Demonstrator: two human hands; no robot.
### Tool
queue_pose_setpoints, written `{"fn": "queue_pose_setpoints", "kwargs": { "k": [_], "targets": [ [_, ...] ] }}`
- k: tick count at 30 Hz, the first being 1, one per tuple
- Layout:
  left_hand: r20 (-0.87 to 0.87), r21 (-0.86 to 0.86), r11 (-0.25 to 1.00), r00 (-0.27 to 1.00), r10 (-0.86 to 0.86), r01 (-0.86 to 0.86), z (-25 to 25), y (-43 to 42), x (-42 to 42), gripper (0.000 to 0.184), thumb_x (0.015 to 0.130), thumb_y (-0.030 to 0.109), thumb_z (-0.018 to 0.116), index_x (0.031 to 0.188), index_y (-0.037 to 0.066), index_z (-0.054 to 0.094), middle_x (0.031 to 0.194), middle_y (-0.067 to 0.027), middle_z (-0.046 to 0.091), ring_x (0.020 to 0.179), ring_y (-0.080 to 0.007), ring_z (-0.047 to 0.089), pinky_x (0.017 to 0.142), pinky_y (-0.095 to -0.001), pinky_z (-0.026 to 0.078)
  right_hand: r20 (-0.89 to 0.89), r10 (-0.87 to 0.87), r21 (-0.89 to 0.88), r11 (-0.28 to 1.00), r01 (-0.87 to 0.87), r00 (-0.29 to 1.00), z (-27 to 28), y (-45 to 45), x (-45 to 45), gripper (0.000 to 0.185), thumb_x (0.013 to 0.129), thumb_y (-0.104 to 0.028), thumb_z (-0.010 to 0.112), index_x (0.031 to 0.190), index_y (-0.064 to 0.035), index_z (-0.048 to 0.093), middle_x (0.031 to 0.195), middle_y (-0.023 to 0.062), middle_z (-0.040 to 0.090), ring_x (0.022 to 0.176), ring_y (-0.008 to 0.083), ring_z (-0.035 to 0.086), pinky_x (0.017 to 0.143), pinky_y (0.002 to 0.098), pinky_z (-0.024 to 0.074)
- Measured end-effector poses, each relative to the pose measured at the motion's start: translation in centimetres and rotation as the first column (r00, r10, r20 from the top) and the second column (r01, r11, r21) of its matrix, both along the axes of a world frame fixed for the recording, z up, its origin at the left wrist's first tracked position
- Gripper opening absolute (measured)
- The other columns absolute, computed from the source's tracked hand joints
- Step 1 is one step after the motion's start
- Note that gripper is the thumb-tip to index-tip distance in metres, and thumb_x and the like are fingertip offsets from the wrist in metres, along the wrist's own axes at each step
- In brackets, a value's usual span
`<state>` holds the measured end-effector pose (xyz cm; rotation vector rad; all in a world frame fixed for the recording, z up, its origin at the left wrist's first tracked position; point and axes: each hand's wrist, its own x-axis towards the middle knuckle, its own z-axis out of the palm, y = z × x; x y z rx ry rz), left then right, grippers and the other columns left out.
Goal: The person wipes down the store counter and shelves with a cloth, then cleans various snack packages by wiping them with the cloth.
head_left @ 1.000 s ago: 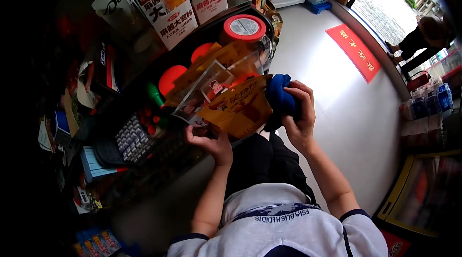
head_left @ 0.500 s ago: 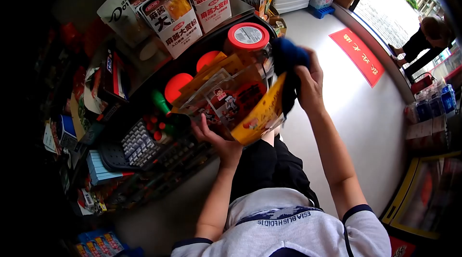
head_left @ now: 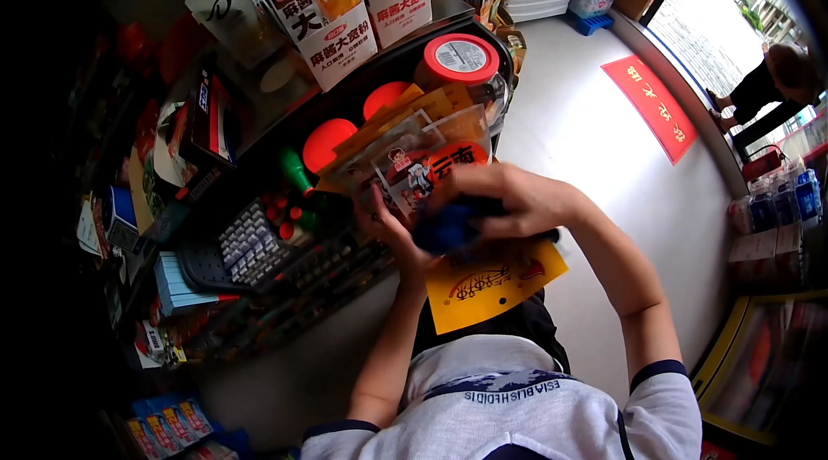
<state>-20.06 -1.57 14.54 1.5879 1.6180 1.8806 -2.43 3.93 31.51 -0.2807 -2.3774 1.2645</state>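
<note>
My right hand is closed on a dark blue cloth, blurred by motion. Below the cloth hangs a yellow packet with dark writing, its held edge hidden by the cloth and fingers. My left hand is beside the cloth, at the near side of clear packets with red and black print; what its fingers grip, if anything, is partly hidden. Behind these packets stand red-lidded jars, one with a white label on its lid.
White-and-red noodle packs stand at the back of the counter. A green bottle and a dark basket are at the left. A red mat lies on the floor near the doorway, where a person bends.
My right hand has moved left and toward my body with the blue cloth. The yellow packet has turned over and now hangs nearer my lap. The blue cloth has come close to my left hand.
</note>
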Motion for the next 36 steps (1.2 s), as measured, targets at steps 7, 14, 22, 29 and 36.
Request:
{"fn": "queue_pose_setpoints", "kwargs": {
  "k": [7,14,22,29,36],
  "targets": [
    [-0.043,-0.010,0.989,0.988,0.148,-0.148,0.8,0.4,1.1,0.085,0.075,0.014,0.077,0.145,0.007,0.028,0.147,-0.0239,0.007,0.135,-0.0361,0.024,0.110,-0.0437,0.027,0.175,-0.034,0.531,0.845,-0.065,0.984,-3.4,3.0,-2.3,0.046,0.069,0.007,0.061,0.113,-0.0053,0.063,0.118,0.0121,0.059,0.114,0.0305,0.051,0.102,0.0397,0.0401],
    [-0.156,-0.079,0.993,0.985,0.075,-0.088,2.5,-1.0,0.7,0.076,0.077,0.005,0.074,0.142,0.010,0.035,0.146,-0.0234,0.005,0.135,-0.0387,0.022,0.108,-0.0439,0.028,0.355,0.017,0.156,0.985,-0.077,0.935,-4.1,3.2,0.5,0.031,0.070,-0.002,0.059,0.099,-0.0055,0.070,0.097,0.0125,0.067,0.090,0.0264,0.063,0.083,0.0340,0.0497],
    [-0.156,-0.028,0.996,0.984,0.083,-0.088,2.3,-0.9,0.7,0.059,0.080,0.005,0.071,0.134,0.012,0.046,0.146,-0.0228,0.012,0.135,-0.0394,0.022,0.106,-0.0453,0.028,0.126,-0.260,0.306,0.928,0.212,0.957,-2.2,5.2,1.7,0.031,0.066,0.001,0.059,0.096,-0.0041,0.068,0.097,0.0117,0.067,0.093,0.0286,0.063,0.083,0.0352,0.0502],
    [-0.114,-0.063,0.997,0.993,0.031,-0.039,2.8,-2.0,0.5,0.046,0.081,0.002,0.069,0.124,0.011,0.055,0.146,-0.0201,0.014,0.133,-0.0359,0.029,0.102,-0.0402,0.036,-0.290,-0.733,0.317,0.533,0.784,0.615,-2.8,5.5,2.2,0.046,0.065,0.008,0.060,0.108,-0.0090,0.065,0.110,0.0125,0.060,0.106,0.0328,0.056,0.092,0.0389,0.0462],
    [-0.017,-0.073,0.997,1.000,-0.001,0.000,2.9,-2.5,0.0,0.049,0.079,0.007,0.073,0.124,0.012,0.055,0.148,-0.0191,0.017,0.137,-0.0361,0.025,0.108,-0.0427,0.029,-0.704,-0.700,-0.161,0.319,0.934,0.118,-1.7,-1.9,4.1,0.043,0.081,0.003,0.057,0.123,-0.0003,0.053,0.125,0.0131,0.056,0.116,0.0266,0.054,0.099,0.0382,0.0439]
  ]
}}
